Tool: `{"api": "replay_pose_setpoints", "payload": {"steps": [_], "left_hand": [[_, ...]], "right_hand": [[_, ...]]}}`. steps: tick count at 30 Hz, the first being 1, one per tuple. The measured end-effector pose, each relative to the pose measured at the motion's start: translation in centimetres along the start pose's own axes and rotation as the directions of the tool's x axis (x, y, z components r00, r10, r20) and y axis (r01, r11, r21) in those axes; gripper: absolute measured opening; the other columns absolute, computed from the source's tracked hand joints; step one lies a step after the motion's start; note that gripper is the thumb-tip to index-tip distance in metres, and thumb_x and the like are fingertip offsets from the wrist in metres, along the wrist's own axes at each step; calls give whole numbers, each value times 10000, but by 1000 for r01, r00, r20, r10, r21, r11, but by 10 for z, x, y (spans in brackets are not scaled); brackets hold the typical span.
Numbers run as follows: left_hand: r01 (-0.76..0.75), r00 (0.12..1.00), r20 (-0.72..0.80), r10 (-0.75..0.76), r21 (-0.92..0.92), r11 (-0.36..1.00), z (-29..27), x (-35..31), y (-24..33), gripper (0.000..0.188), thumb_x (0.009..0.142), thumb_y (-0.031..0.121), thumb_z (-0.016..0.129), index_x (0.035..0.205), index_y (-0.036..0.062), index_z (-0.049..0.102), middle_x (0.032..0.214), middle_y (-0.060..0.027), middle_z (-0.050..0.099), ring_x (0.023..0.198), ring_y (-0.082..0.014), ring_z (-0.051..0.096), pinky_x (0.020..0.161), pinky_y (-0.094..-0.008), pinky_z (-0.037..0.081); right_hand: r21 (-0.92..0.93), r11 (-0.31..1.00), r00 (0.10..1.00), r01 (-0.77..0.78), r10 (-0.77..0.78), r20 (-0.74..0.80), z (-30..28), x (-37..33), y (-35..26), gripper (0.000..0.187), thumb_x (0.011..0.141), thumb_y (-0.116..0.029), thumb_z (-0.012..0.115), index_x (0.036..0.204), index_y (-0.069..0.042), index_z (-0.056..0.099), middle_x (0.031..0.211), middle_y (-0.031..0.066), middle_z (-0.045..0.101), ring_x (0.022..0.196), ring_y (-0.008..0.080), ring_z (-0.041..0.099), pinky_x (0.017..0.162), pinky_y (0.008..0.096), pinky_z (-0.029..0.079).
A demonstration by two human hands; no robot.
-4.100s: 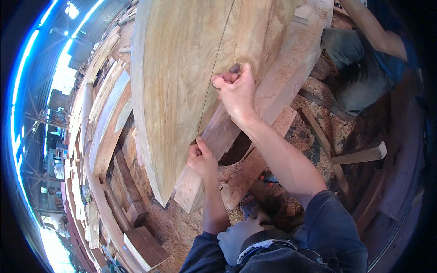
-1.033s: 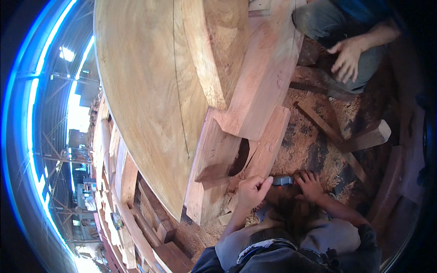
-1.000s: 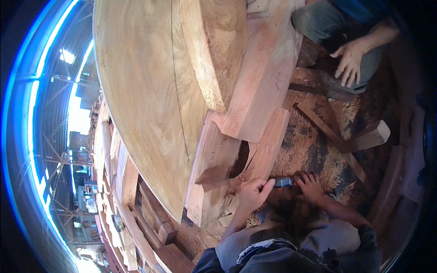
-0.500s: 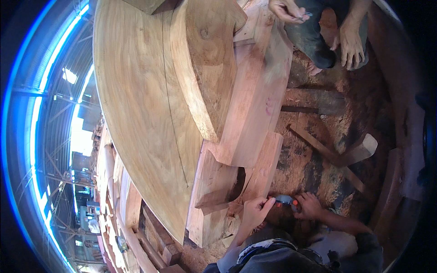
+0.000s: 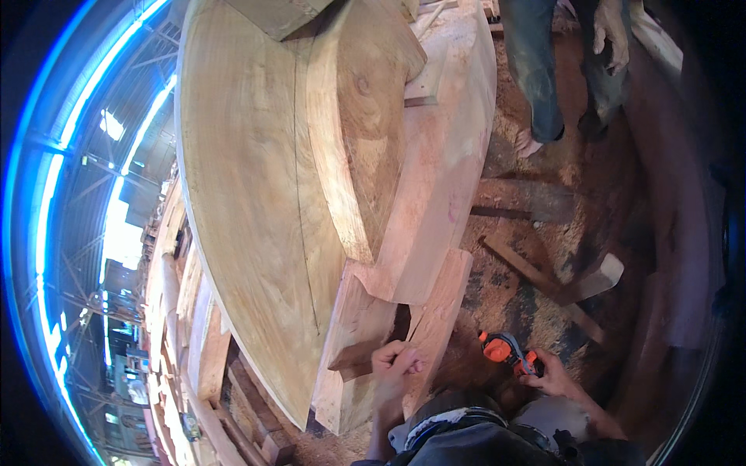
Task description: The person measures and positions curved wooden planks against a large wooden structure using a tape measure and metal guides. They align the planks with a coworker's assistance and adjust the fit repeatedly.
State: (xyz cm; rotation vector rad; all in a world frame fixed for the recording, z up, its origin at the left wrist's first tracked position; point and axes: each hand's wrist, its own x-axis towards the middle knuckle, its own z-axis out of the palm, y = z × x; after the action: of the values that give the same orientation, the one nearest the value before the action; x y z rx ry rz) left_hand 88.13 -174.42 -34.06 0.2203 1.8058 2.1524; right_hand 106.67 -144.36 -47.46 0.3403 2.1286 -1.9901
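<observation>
My right hand grips an orange and black hand tool that looks like a chalk line reel, with a grey curved part along its top. It is held over the ground, right of the timber. My left hand is curled closed above the notched end of a reddish timber; whether something thin is pinched in it, I cannot make out. Left of this timber lies a broad, pale board with a curved edge and a dark line along it. A thick curved wooden piece rests against them.
At the far right stands another person, one hand hanging down. A long-handled tool with a pale-ended head lies on the sawdust-covered ground. Stacked timbers lie at the left, and a large dark reddish surface rises along the right.
My hands have moved apart: the left went left over the timber, the right kept the reel and turned it. The other person has straightened up, one hand now out of view.
</observation>
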Motion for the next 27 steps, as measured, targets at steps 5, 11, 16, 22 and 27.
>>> {"api": "replay_pose_setpoints", "payload": {"steps": [5,11,16,22,27], "left_hand": [[-15,1000,-20,13,-110,994,18,20,62,317,1012,143,611,720,27,570,662,-71,572,630,-203,592,692,-380,513],[80,992,-106,-64,154,985,74,31,184,220,1028,160,643,910,-16,700,839,-59,706,761,-108,638,728,-270,506],[308,951,-93,-294,222,925,117,17,293,207,1035,169,641,942,-5,700,843,-21,686,777,-75,608,742,-234,477],[319,948,-99,-303,257,912,175,-11,434,253,1054,246,619,927,35,675,845,36,631,800,-48,538,735,-233,430],[349,937,-138,-321,380,857,217,-34,530,314,1050,317,606,855,74,647,799,36,604,801,-67,535,747,-255,437]], "right_hand": [[49,998,995,31,-27,-92,-30,3,-106,523,774,-373,846,1115,-31,647,981,104,679,940,210,635,911,359,487],[384,920,986,78,-16,-163,-15,-5,-263,674,794,-361,851,1315,-23,591,1140,44,648,1067,162,592,984,343,442],[473,878,968,-75,178,-177,7,-41,-370,591,841,-296,841,1297,-20,585,1107,36,656,1025,136,601,925,309,480],[462,884,916,-78,246,-317,-7,-116,-537,335,887,-215,772,1130,-49,613,939,22,636,808,108,590,714,273,482],[390,902,898,-187,318,-305,-37,-184,-657,354,900,-276,769,1124,-38,635,953,25,662,828,108,603,754,281,496]]}}
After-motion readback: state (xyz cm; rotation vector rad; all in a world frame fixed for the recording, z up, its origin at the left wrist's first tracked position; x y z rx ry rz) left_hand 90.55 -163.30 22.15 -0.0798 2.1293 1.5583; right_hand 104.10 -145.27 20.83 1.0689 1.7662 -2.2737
